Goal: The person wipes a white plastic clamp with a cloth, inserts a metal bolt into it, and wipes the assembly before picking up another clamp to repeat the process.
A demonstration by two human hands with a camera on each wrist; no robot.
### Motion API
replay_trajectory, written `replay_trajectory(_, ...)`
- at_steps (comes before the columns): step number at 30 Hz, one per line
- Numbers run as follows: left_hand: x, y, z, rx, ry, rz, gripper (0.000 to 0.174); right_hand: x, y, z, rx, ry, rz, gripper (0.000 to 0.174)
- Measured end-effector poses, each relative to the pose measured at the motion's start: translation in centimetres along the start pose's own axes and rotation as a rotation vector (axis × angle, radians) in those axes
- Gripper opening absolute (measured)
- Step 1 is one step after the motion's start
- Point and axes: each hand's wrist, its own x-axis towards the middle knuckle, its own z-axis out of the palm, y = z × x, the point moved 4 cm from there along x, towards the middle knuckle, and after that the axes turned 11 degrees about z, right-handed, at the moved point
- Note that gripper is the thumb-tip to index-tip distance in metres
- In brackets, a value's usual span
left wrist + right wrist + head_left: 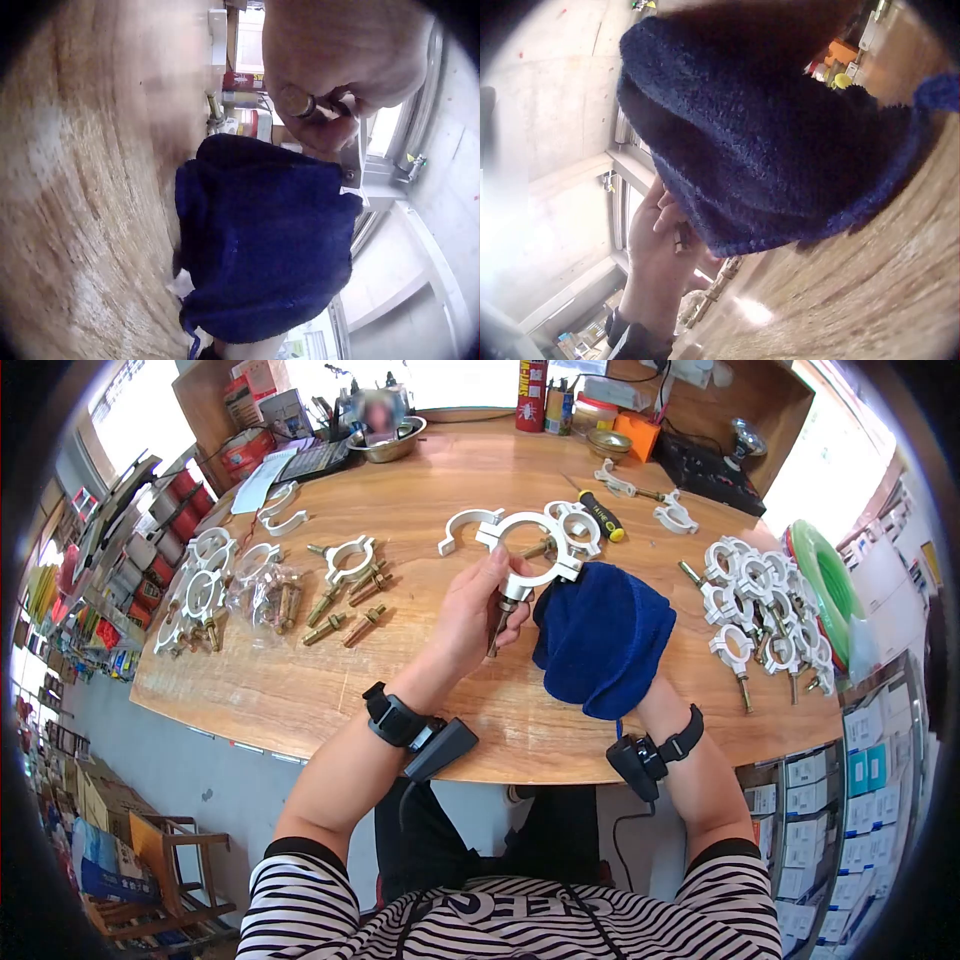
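Head: left grip point(478, 612) curling round bolt point(496, 630) of white ring clamp point(541, 577) above surface point(460, 475); bolt's long axis running back toward person, ring lying beyond fingers. Blue cloth point(603, 642) covering right grip (cannot tell its hold), sitting at ring's right end.

Left wrist: bolt end facing camera, cloth hanging just beside.

Right wrist: cloth filling view, left grip showing past edge.

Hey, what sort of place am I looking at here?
Probably a small hardware shop or workshop: white clamps with bolts are piled on the wooden desk, a screwdriver lies nearby, and boxes line the right side.
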Motion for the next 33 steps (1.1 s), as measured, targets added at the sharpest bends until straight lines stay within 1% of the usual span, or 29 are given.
replay_trajectory(2, -0.1, 0.0, 0.2, 0.028, -0.005, 0.009, 0.037, -0.3, -0.5, -0.5, -0.057, 0.148, -0.147, 0.013)
replay_trajectory(3, -0.1, 0.1, 0.2, 0.058, -0.013, 0.020, 0.036, -0.2, -0.5, -0.5, -0.053, 0.147, -0.152, 0.013)
replay_trajectory(5, -0.3, -0.1, 0.1, 0.168, -0.062, 0.002, 0.035, 0.5, 0.3, 0.4, -0.194, -0.092, 0.006, 0.022)
replay_trajectory(6, -0.2, -0.4, 0.0, 0.233, -0.047, 0.023, 0.034, 0.5, 1.3, 1.0, -0.190, -0.090, -0.005, 0.022)
replay_trajectory(8, -0.1, -0.7, -0.3, 0.200, -0.041, 0.012, 0.034, -0.2, 4.5, 3.1, 0.818, -0.276, 0.193, 0.022)
replay_trajectory(9, -0.1, -0.9, -0.3, 0.159, -0.042, -0.008, 0.034, -0.3, 4.3, 3.1, 0.820, -0.281, 0.185, 0.022)
replay_trajectory(11, -0.1, -0.8, -0.3, 0.159, -0.040, -0.004, 0.034, -0.6, 4.4, 3.2, 1.460, -0.328, 0.490, 0.022)
replay_trajectory(12, -0.2, -0.7, -0.2, 0.126, -0.054, -0.014, 0.035, -0.6, 4.0, 2.7, 1.462, -0.331, 0.487, 0.022)
replay_trajectory(14, -0.1, -0.7, -0.2, 0.094, -0.067, -0.026, 0.035, -1.0, 2.8, 1.7, 1.698, -0.471, 0.562, 0.025)
replay_trajectory(15, 0.0, -0.8, -0.3, 0.038, -0.042, -0.033, 0.037, -0.9, 1.7, 1.0, 1.701, -0.469, 0.564, 0.025)
replay_trajectory(17, -0.1, -0.9, -0.1, -0.025, -0.026, -0.056, 0.038, -0.2, -2.2, -1.1, 0.798, -0.462, 0.321, 0.025)
replay_trajectory(19, -0.2, -0.2, 0.2, -0.148, 0.008, -0.073, 0.034, 0.4, -5.4, -2.8, -0.111, -0.394, 0.088, 0.026)
replay_trajectory(20, -0.4, 0.2, 0.2, -0.082, -0.034, -0.061, 0.039, 0.3, -5.8, -3.1, -0.566, -0.350, -0.031, 0.026)
replay_trajectory(21, -0.3, 0.3, 0.3, -0.087, -0.043, -0.065, 0.039, -0.1, -4.4, -2.8, -0.572, -0.348, -0.022, 0.026)
replay_trajectory(23, -0.1, 0.6, -0.1, -0.098, 0.034, -0.022, 0.038, -1.2, 2.0, -1.4, 1.013, -0.249, 0.343, 0.027)
replay_trajectory(24, 0.0, 0.6, -0.4, -0.123, 0.013, -0.003, 0.038, -1.1, 2.6, -1.1, 1.368, -0.117, 0.286, 0.029)
replay_trajectory(25, 0.0, 0.7, -0.5, -0.122, 0.012, -0.003, 0.038, -1.2, 3.1, -1.1, 1.369, -0.117, 0.285, 0.029)
replay_trajectory(26, 0.0, 0.7, -0.6, -0.144, 0.032, -0.011, 0.038, -1.1, 3.3, -1.8, 1.151, -0.077, 0.180, 0.030)
replay_trajectory(29, 0.0, 0.9, -0.6, -0.186, 0.055, -0.024, 0.038, -0.2, -0.2, -5.9, 0.486, 0.044, -0.114, 0.034)
replay_trajectory(31, 0.1, 0.9, -0.6, -0.207, 0.064, -0.028, 0.038, -0.2, -2.4, -7.6, 0.035, 0.117, -0.293, 0.037)
replay_trajectory(32, 0.1, 0.8, -0.8, -0.229, 0.058, -0.029, 0.038, -0.1, -3.2, -8.0, 0.035, 0.117, -0.295, 0.037)
replay_trajectory(33, 0.1, 0.8, -0.8, -0.251, 0.054, -0.030, 0.039, 0.0, -4.2, -8.0, -0.088, 0.093, -0.307, 0.036)
